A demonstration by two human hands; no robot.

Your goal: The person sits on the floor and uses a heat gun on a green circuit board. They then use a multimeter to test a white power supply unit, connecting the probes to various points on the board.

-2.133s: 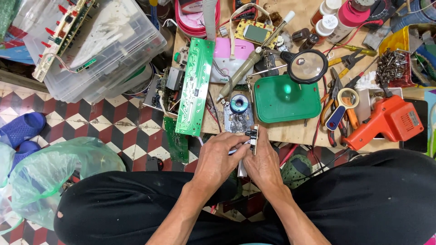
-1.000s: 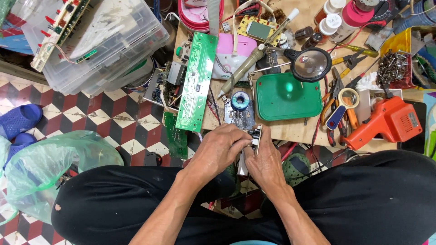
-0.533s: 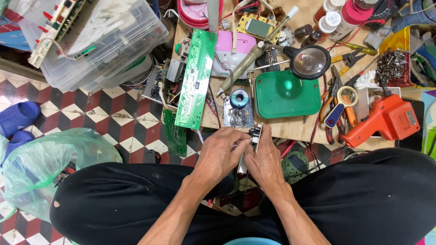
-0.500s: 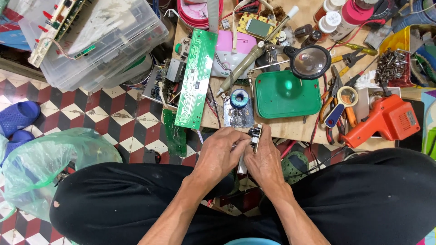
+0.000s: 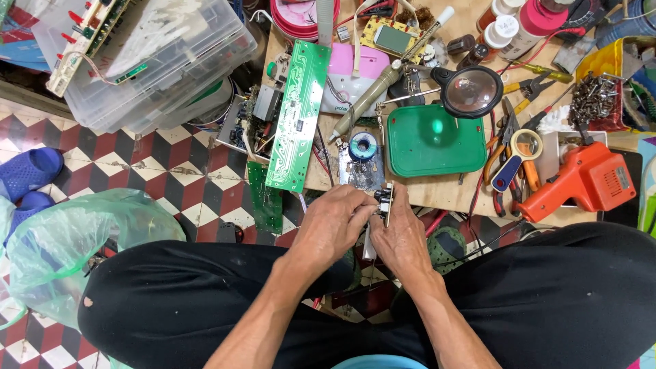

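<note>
Barely anything moved since the earlier frames: both hands stay locked together over my lap at the near edge of the surface (image 5: 437, 195), same grip; only the view drifted a touch.

Left hand (image 5: 335, 222) and right hand (image 5: 400, 236) are pressed side by side, both pinched on a small circuit board (image 5: 387, 199) held on edge between the fingertips. Dark component sticks out on its left face, against my left fingers. Pale strip hangs below the board between my palms; can't tell what it is.

Board sits just in front of the solder spool (image 5: 363, 145), which rests on a small metal plate. Green tray (image 5: 430, 140) is just right of the spool, with the magnifier on a stand (image 5: 471, 90) at its far corner. Long green circuit board (image 5: 298, 124) lies left of the spool, running away from me, with a grey rotary tool (image 5: 365, 101) angled between it and the tray.

Right side: orange solder gun (image 5: 581, 181), handheld magnifying glass with blue handle (image 5: 514, 160), pliers next to it, pile of screws (image 5: 594, 101) further back.

Left: clear plastic bin (image 5: 150, 61), green plastic bag (image 5: 75, 242) on the checkered floor (image 5: 150, 160), blue slippers (image 5: 27, 174) beside it.
</note>
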